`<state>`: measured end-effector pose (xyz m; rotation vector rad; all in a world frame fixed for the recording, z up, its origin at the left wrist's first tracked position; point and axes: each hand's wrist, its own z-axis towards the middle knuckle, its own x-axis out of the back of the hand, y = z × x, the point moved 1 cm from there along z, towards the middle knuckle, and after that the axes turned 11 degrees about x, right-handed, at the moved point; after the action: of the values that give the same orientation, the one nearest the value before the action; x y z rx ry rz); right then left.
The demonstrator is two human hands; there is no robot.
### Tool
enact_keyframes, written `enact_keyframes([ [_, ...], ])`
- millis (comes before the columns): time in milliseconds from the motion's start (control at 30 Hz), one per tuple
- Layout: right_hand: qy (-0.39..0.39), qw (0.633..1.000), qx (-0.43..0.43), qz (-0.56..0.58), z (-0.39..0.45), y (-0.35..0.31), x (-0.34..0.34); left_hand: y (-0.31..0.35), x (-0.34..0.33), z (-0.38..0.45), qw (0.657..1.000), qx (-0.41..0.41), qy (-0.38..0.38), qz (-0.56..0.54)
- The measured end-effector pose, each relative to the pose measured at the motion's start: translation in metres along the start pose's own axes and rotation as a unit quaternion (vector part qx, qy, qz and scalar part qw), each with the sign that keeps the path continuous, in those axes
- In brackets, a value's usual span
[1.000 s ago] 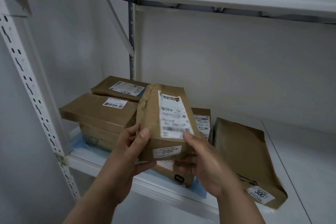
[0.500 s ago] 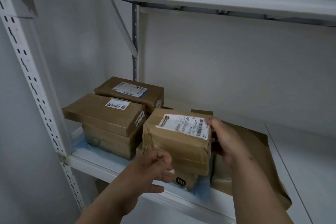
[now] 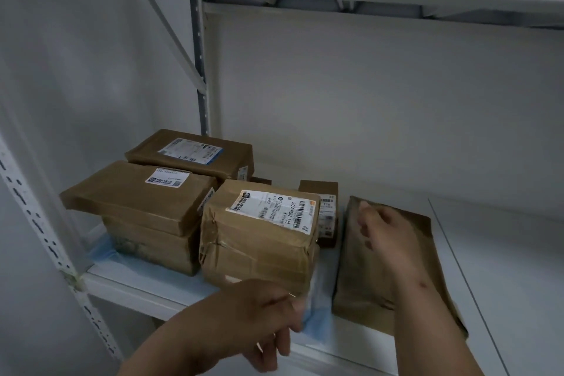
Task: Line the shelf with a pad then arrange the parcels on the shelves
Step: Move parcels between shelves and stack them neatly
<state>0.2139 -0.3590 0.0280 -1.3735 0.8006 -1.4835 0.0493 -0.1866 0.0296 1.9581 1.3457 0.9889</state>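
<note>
- The shelf [image 3: 143, 282] is white metal; a pale blue pad [image 3: 317, 319] lies on its left part, showing along the front edge and between the parcels
- The middle parcel [image 3: 259, 241], brown and taped, with a white barcode label on top, sits on the pad near the front edge; whether another package lies beneath it cannot be told
- The left hand [image 3: 259, 317] hangs in front of the shelf edge, just below that parcel's front face; its fingers [image 3: 282, 342] point down, loosely relaxed and blurred, and grip nothing; the parcel's lower front edge is hidden behind the hand, so contact cannot be told
- The right hand [image 3: 387, 232] is above the flat brown parcel [image 3: 363, 290] at the right of the pad; its fingers [image 3: 364, 210] are slightly spread and loosely bent over the parcel's far end; they wrap around nothing, and whether they touch the wrapping cannot be told
- The flat brown parcel lies lengthwise from back to front, just beside the middle parcel, with a strip of pad between them
- At the left, a stacked pair of parcels [image 3: 140, 195] stands on the pad, the upper one overhanging the lower; behind it sits a rear parcel [image 3: 195, 152] with a blue-edged label
- A small upright parcel [image 3: 323, 210] stands behind the middle parcel, its label facing forward
</note>
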Motion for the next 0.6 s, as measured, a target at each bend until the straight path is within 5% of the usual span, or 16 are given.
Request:
enact_keyframes([
  [167,0.049,0.985,-0.011,-0.168,0.003,0.038,0.062,0.029,-0.054,0.033,0.994,-0.036,-0.066,0.085],
  [300,-0.032,0.933,-0.156,-0.322,0.010,0.091,0.096,0.038,-0.105,0.083,0.996,-0.020,0.041,0.080],
  [433,-0.115,0.947,-0.177,-0.242,-0.001,0.114,0.105,0.046,-0.126,0.107,0.958,-0.022,0.286,-0.009],
  [600,-0.089,0.971,-0.189,-0.113,-0.007,0.127,0.106,0.056,-0.124,0.122,0.959,0.003,0.260,-0.111],
])
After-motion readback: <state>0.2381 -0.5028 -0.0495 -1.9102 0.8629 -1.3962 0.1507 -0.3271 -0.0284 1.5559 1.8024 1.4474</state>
